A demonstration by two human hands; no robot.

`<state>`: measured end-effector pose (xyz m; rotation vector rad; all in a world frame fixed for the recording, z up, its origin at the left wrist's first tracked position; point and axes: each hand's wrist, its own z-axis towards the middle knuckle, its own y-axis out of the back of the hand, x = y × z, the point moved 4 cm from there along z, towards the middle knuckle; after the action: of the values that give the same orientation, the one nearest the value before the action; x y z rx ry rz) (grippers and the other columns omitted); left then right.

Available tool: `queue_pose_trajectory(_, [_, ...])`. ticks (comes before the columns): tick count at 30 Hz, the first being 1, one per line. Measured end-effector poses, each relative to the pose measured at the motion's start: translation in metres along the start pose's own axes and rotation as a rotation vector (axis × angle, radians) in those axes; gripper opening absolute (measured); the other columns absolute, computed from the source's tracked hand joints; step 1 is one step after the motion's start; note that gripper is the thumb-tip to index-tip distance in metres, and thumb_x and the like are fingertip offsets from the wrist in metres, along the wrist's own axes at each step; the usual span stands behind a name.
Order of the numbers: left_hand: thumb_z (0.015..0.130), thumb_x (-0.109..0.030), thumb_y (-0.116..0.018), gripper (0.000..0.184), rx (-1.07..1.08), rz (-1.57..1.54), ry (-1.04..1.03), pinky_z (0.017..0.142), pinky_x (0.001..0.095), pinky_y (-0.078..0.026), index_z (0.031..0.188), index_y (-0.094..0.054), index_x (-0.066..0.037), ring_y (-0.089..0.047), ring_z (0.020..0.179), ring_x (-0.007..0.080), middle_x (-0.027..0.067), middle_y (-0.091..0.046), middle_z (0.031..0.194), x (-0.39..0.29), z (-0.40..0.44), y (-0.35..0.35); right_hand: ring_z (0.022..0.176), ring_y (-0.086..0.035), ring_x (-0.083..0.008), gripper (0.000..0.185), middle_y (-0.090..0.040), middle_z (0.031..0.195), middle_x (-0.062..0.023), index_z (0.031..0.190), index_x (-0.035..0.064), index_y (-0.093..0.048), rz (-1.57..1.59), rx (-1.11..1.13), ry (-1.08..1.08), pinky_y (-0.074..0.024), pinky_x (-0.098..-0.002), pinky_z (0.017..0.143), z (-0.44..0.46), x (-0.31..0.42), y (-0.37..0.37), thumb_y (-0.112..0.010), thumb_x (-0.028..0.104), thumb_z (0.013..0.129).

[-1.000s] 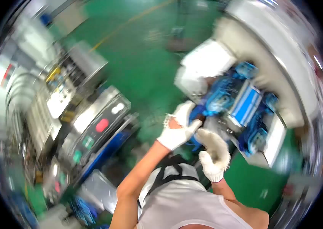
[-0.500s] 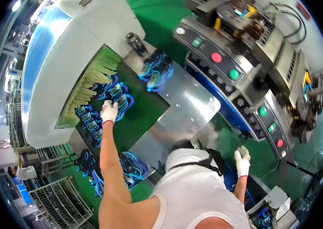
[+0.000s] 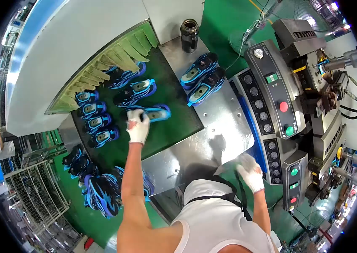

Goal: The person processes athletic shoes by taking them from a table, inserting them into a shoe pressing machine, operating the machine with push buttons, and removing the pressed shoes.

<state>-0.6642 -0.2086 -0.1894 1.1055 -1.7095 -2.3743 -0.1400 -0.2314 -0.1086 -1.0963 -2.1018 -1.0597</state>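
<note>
My left hand [image 3: 138, 126], in a white glove, has its fingers closed on the toe end of a blue and black shoe [image 3: 157, 114] lying on the green conveyor belt [image 3: 161, 137]. More blue and black shoes lie on the belt beyond it, and several small ones stand in a row [image 3: 96, 122] on its left. My right hand [image 3: 251, 173], gloved too, hangs by the metal table's right corner, its fingers blurred. A pale flat thing shows beside its fingertips; whether the hand holds it is unclear.
Green strip curtains [image 3: 98, 71] hang at the machine opening. A dark bottle [image 3: 190, 36] and a shoe pair [image 3: 204, 80] stand on the metal ledge. Control panels [image 3: 275, 88] with buttons are on the right. More shoes [image 3: 102, 192] lie at lower left. Another person [image 3: 5, 149] is far left.
The view has swung from the machines to the belt. Since half a second ago, my left hand has come to a nearer shoe, and my right hand has moved in beside the metal table.
</note>
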Motion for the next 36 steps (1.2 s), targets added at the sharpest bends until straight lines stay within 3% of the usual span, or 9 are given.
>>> queue_pose_trajectory(2, [0.084, -0.013, -0.074, 0.018, 0.108, -0.087, -0.031, 0.085, 0.0453, -0.054, 0.099, -0.071, -0.004, -0.066, 0.098, 0.0374, 0.0178, -0.065, 0.104, -0.063, -0.031, 0.02, 0.125, -0.065, -0.0393, 0.08, -0.065, 0.135, -0.027, 0.146, -0.002, -0.051, -0.393, 0.097, 0.202, -0.0496, -0.0415, 0.108, 0.02, 0.073, -0.038, -0.083, 0.036, 0.082])
queue_pose_trajectory(5, [0.082, -0.013, -0.077, 0.018, 0.307, -0.192, -0.279, 0.082, 0.0434, -0.056, 0.099, -0.073, -0.007, -0.068, 0.094, 0.0338, 0.0148, -0.066, 0.102, -0.174, -0.078, 0.037, 0.135, -0.055, -0.0398, 0.087, -0.056, 0.144, -0.0266, 0.151, 0.001, -0.044, -0.55, 0.212, 0.565, -0.0456, -0.0449, 0.111, 0.041, 0.092, -0.109, -0.081, 0.035, 0.08])
queue_pose_trajectory(8, [0.081, -0.015, -0.079, 0.022, 0.472, -0.351, -0.382, 0.079, 0.0421, -0.057, 0.101, -0.073, -0.008, -0.069, 0.091, 0.0327, 0.0135, -0.066, 0.102, -0.257, -0.109, 0.035, 0.126, -0.062, -0.0412, 0.073, -0.062, 0.134, -0.0292, 0.146, -0.0046, -0.045, -0.854, 0.27, 0.423, -0.0473, -0.0461, 0.109, 0.039, 0.106, -0.104, -0.069, 0.033, 0.088])
queue_pose_trajectory(12, [0.081, -0.012, -0.081, 0.029, 0.584, -0.472, -0.697, 0.076, 0.0396, -0.058, 0.108, -0.072, -0.007, -0.07, 0.09, 0.0294, 0.0128, -0.066, 0.108, -0.369, -0.109, 0.028, 0.106, -0.071, -0.0303, 0.078, -0.07, 0.118, -0.0241, 0.14, -0.0029, -0.053, -0.027, 0.201, 0.611, -0.055, -0.0381, 0.097, 0.047, 0.043, -0.02, -0.084, 0.036, 0.08])
queue_pose_trajectory(14, [0.079, -0.005, -0.083, 0.041, 0.751, -0.698, -0.588, 0.08, 0.0373, -0.058, 0.117, -0.068, -0.004, -0.069, 0.093, 0.0256, 0.0129, -0.063, 0.117, -0.438, -0.101, 0.047, 0.101, -0.07, -0.024, 0.079, -0.072, 0.118, -0.017, 0.14, -0.0009, -0.057, 0.274, 0.25, 0.416, -0.0544, -0.0351, 0.096, 0.012, 0.089, 0.049, -0.087, 0.039, 0.078])
queue_pose_trajectory(16, [0.079, 0.005, -0.08, 0.058, 0.395, -0.698, -1.015, 0.09, 0.034, -0.057, 0.132, -0.059, -0.003, -0.066, 0.104, 0.024, 0.0159, -0.059, 0.124, -0.493, -0.08, 0.059, 0.102, -0.066, -0.0199, 0.071, -0.072, 0.115, -0.0096, 0.138, 0.0033, -0.061, 0.268, 0.162, 0.097, -0.053, -0.0338, 0.093, -0.033, 0.101, 0.116, -0.089, 0.032, 0.079])
queue_pose_trajectory(22, [0.088, -0.003, -0.078, 0.055, 0.291, -0.597, -0.881, 0.098, 0.0387, -0.055, 0.138, -0.056, 0.002, -0.066, 0.111, 0.0289, 0.0186, -0.061, 0.132, -0.586, -0.037, 0.0, 0.07, -0.062, -0.0052, 0.059, -0.075, 0.099, -0.0035, 0.134, 0.0087, -0.067, 1.015, -0.073, -0.048, -0.0452, -0.0214, 0.057, -0.088, 0.02, 0.214, -0.091, 0.013, 0.08])
queue_pose_trajectory(27, [0.093, -0.001, -0.071, 0.048, 0.4, -0.552, -0.863, 0.108, 0.0404, -0.049, 0.138, -0.056, 0.004, -0.062, 0.123, 0.0313, 0.0205, -0.06, 0.135, -0.64, -0.04, -0.042, 0.115, -0.07, -0.025, 0.074, -0.068, 0.135, -0.0146, 0.151, 0.0007, -0.049, 1.409, -0.17, 0.261, -0.0577, -0.0411, 0.101, -0.116, 0.022, 0.278, -0.075, -0.007, 0.082])
queue_pose_trajectory(36, [0.095, 0.001, -0.067, 0.042, 0.279, -0.483, -1.159, 0.097, 0.0374, -0.055, 0.137, -0.06, -0.002, -0.067, 0.112, 0.0266, 0.0146, -0.065, 0.131, -0.651, -0.034, -0.039, 0.092, -0.073, -0.0186, 0.059, -0.073, 0.118, -0.013, 0.141, -0.0023, -0.055, 1.517, -0.263, 0.344, -0.063, -0.035, 0.078, -0.098, 0.025, 0.276, -0.065, 0.0, 0.084])
